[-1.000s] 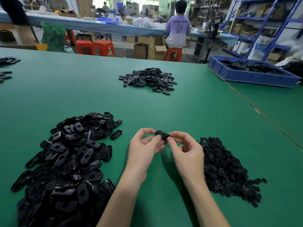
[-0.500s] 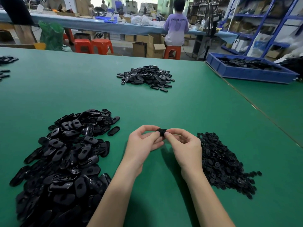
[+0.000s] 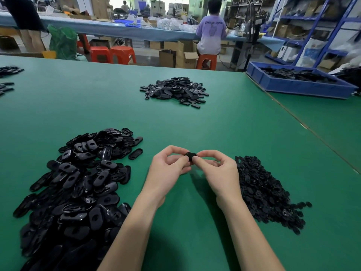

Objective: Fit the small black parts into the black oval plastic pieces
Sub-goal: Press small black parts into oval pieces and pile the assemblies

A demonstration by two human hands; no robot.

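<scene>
One black oval plastic piece [image 3: 191, 155] is pinched between the fingertips of both hands, just above the green table. My left hand [image 3: 168, 171] grips its left end and my right hand [image 3: 218, 173] grips its right end with thumb and forefinger. Whether a small part sits in it is hidden by the fingers. A large heap of black oval pieces [image 3: 78, 184] lies at the left. A heap of small black parts [image 3: 261, 190] lies right of my right hand.
A third pile of black oval pieces [image 3: 175, 91] lies at the table's far middle. A blue tray [image 3: 300, 87] of black parts stands far right. A few ovals [image 3: 7, 79] lie at the far left edge. A person sits on an orange stool beyond the green table [image 3: 214, 124].
Both hands stay together on the oval piece. The fingers have closed more tightly over it, so less of it shows than a second ago.
</scene>
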